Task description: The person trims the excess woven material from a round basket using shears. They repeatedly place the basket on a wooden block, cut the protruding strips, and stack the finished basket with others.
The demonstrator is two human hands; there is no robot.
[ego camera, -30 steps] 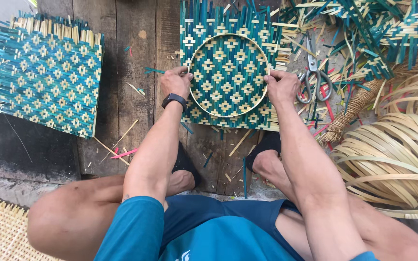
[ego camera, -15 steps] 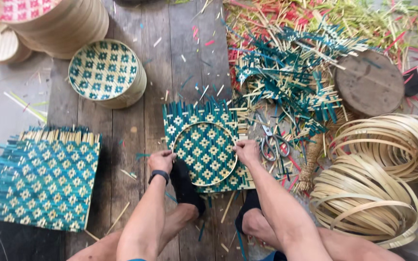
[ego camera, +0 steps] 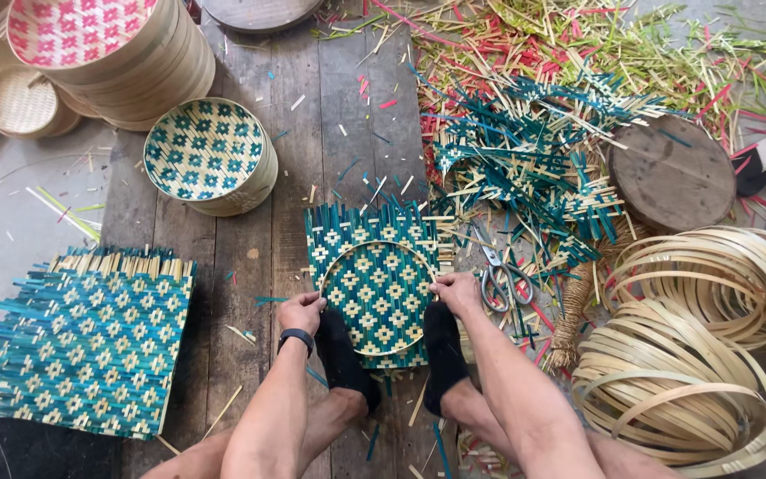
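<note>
A square woven mat (ego camera: 374, 288) in teal and pale bamboo lies on the wooden planks in front of me, with a thin bamboo hoop (ego camera: 374, 247) resting on it. My left hand (ego camera: 301, 312) grips the hoop's left side against the mat; a black band is on that wrist. My right hand (ego camera: 456, 293) grips the hoop's right side. Both my feet, in black socks (ego camera: 344, 355), press on the mat's near edge.
Scissors (ego camera: 500, 277) lie just right of the mat. A stack of similar mats (ego camera: 82, 341) sits at left, a finished woven basket (ego camera: 210, 155) behind, and stacked baskets (ego camera: 108, 44) beyond. Bamboo hoops (ego camera: 693, 355) pile up at right. Strip offcuts (ego camera: 560, 80) and a round wooden disc (ego camera: 671, 173) lie further back.
The view has pulled back and tilted up, showing more of the floor. My hands stay on the hoop's two sides, and my feet now press the mat's near edge.
</note>
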